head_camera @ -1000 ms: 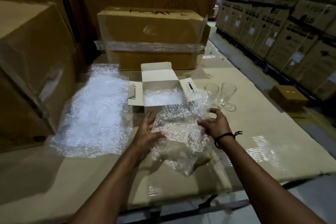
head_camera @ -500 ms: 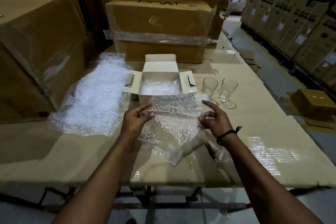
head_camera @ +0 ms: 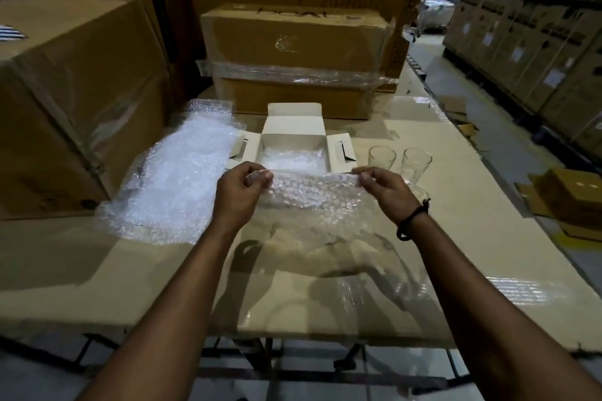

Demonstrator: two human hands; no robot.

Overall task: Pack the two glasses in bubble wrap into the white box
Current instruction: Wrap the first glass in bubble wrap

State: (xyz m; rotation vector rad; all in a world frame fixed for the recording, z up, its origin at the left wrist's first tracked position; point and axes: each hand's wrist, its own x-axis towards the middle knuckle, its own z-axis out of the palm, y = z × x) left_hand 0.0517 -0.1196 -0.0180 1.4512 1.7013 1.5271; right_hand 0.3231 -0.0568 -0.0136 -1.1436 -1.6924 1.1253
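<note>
From the head camera, the left hand (head_camera: pixel 239 194) and the right hand (head_camera: pixel 387 190) each pinch a top corner of a bubble wrap sheet (head_camera: pixel 312 195), thumb against fingers, so the sheet hangs stretched between them above the table (head_camera: pixel 456 238). Holding it by the two upper corners lets the rest drape flat and untangled, which looks like preparation for laying it out to wrap a glass.

The white box (head_camera: pixel 293 137) sits just beyond the hands with all its flaps folded outward, leaving the mouth clear for loading; some bubble wrap already lines its bottom, likely as padding.

The two drinking glasses (head_camera: pixel 399 161) stand upright side by side to the right of the box, near the right hand, unwrapped and within easy reach. Neither is in the box yet.

A larger heap of bubble wrap (head_camera: pixel 182 185) lies to the left of the box, apparently spare stock. Brown cartons (head_camera: pixel 299 52) stand behind the work area.
</note>
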